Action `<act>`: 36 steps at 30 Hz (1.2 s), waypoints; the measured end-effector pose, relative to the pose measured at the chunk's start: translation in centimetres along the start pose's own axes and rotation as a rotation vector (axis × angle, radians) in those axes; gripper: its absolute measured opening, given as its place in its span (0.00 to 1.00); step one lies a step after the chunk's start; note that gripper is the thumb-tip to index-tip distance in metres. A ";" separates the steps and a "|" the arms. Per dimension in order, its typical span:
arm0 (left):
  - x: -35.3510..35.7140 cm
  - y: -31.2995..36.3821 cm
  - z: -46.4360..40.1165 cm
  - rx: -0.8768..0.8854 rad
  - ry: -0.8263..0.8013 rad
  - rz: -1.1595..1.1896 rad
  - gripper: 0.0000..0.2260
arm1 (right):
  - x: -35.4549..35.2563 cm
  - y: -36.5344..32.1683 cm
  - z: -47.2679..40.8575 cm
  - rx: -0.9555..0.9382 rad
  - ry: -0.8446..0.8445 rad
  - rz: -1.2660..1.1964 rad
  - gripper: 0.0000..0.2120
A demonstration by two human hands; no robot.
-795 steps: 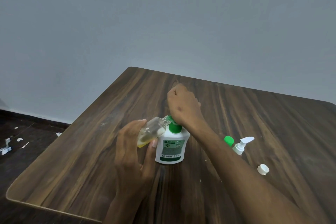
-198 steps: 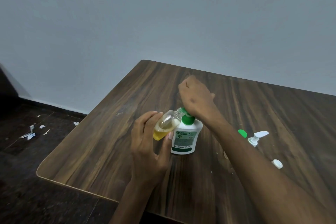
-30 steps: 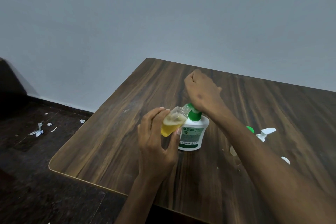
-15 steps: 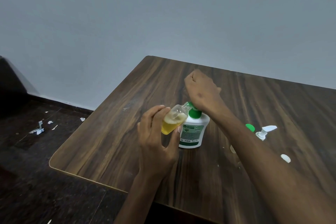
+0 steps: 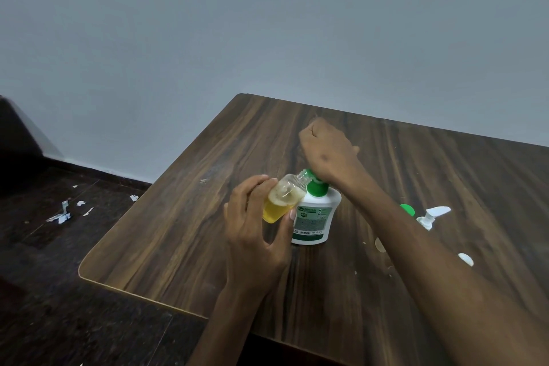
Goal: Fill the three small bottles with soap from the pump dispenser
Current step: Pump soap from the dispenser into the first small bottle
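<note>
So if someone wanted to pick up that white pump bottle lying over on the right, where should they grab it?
Pinch the white pump bottle by its narrow neck below the spout, coming from above: it seems to lie on its side, and the right forearm hides its body.

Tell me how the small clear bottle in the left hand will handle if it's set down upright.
The small bottle is roughly half full of yellow soap, so it probably sits bottom-heavy and fairly steady. Its mouth looks uncapped, so a knock would likely spill it. Any soap on its smooth sides could make it slippery in the left hand.
</note>
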State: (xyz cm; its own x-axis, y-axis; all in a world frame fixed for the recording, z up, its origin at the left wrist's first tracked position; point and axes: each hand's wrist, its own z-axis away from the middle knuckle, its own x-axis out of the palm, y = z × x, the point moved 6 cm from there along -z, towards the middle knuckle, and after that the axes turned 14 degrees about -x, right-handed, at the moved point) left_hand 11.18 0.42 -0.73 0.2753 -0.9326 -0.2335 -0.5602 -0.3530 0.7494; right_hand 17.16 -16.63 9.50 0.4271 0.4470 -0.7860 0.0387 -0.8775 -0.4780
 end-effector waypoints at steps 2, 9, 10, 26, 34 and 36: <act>0.0 0.1 0.0 0.002 0.002 0.002 0.20 | -0.1 -0.1 0.0 -0.016 0.020 0.003 0.10; 0.0 0.0 0.0 0.003 -0.003 0.001 0.20 | -0.1 -0.2 -0.1 -0.008 0.017 0.004 0.11; 0.0 0.0 0.0 0.003 -0.003 0.001 0.20 | 0.0 0.0 -0.1 -0.003 0.014 0.001 0.11; 0.1 0.2 0.0 -0.004 -0.009 0.005 0.20 | 0.1 0.0 0.0 0.009 -0.004 0.002 0.12; 0.0 0.2 0.0 -0.006 -0.010 0.005 0.19 | -0.2 -0.2 0.2 -0.006 0.021 0.001 0.11; 0.0 0.2 -0.1 -0.004 -0.010 0.004 0.20 | -0.3 -0.2 0.1 -0.018 0.036 0.004 0.11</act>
State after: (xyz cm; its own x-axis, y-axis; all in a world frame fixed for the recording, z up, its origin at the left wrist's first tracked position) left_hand 11.12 0.35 -0.54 0.2648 -0.9348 -0.2366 -0.5582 -0.3486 0.7529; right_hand 16.90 -16.58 9.83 0.4597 0.4374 -0.7729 0.0531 -0.8823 -0.4677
